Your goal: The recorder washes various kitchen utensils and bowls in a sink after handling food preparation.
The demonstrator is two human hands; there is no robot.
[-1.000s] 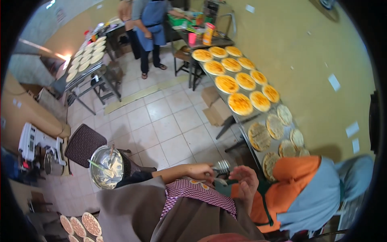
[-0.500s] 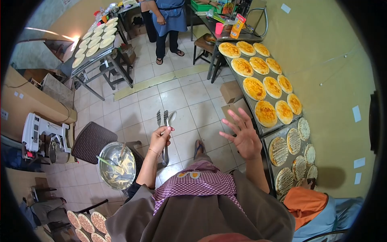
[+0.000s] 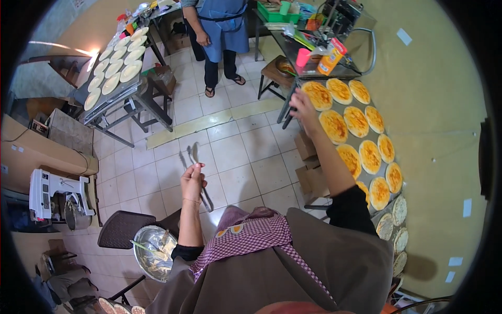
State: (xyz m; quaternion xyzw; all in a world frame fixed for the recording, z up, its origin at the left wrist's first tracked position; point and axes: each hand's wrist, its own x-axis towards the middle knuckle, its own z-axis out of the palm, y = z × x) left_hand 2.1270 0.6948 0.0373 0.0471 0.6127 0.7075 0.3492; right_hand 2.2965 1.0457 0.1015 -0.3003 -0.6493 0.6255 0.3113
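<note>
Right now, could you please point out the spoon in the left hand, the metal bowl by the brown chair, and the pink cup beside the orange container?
Spoon (image 3: pixel 195 152), head view: the scoop.
Metal bowl (image 3: pixel 150 234), head view: bare inner wall.
Pink cup (image 3: pixel 303 58), head view: its side.

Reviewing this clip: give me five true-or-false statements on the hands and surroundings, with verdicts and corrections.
1. The left hand holds a spoon. True.
2. A green-handled utensil rests in the metal bowl. True.
3. The right hand is inside the metal bowl. False: it is raised near the browned flatbreads.
4. Nobody else is in view. False: a co-worker in a blue apron stands ahead.
5. A pink cup stands beside an orange container. True.
</note>
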